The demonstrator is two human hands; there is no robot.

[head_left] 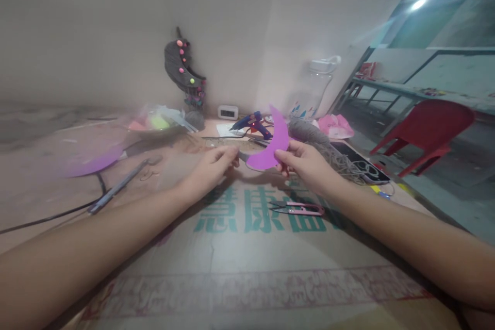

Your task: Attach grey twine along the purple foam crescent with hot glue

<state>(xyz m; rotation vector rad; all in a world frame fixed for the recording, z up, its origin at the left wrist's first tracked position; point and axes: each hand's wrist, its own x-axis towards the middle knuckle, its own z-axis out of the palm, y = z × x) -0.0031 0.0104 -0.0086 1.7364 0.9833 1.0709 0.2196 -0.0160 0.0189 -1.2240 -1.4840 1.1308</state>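
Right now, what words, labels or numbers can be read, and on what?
"慧康": large green print on the cardboard sheet; the next character is partly hidden by the pink snips.
Red band on the cardboard sheet: too blurred to read.
White device display: too small to read.
Purple crescent in the right hand: no print.

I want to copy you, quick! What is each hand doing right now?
Left hand: pinched shut beside the purple crescent cutout; what it grips cannot be told.
Right hand: closed on the purple crescent cutout.
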